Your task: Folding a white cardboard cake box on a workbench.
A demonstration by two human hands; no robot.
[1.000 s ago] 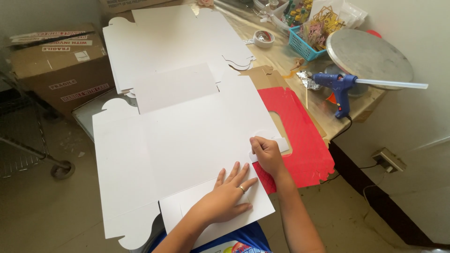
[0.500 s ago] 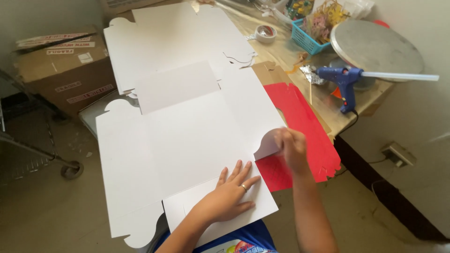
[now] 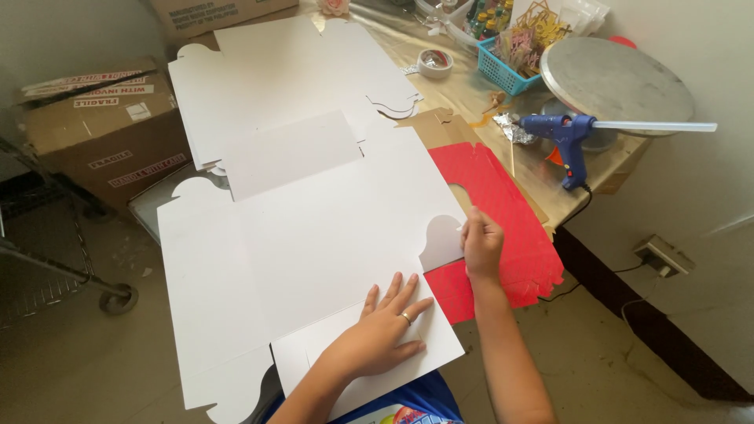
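A large white flat cardboard box blank lies spread over the table edge in front of me. My left hand presses flat on its near flap, fingers spread, a ring on one finger. My right hand pinches the rounded side tab of the blank and lifts it up off the red sheet. A red flat box blank lies under and to the right of the white one.
More white blanks are stacked behind. A blue glue gun lies at the right beside a round metal turntable. A tape roll and blue basket sit further back. Cardboard cartons and a cart wheel are at the left on the floor.
My right hand has taken the rounded side tab and folded it upward. My left hand has stayed flat on the near flap. The view has shifted slightly.
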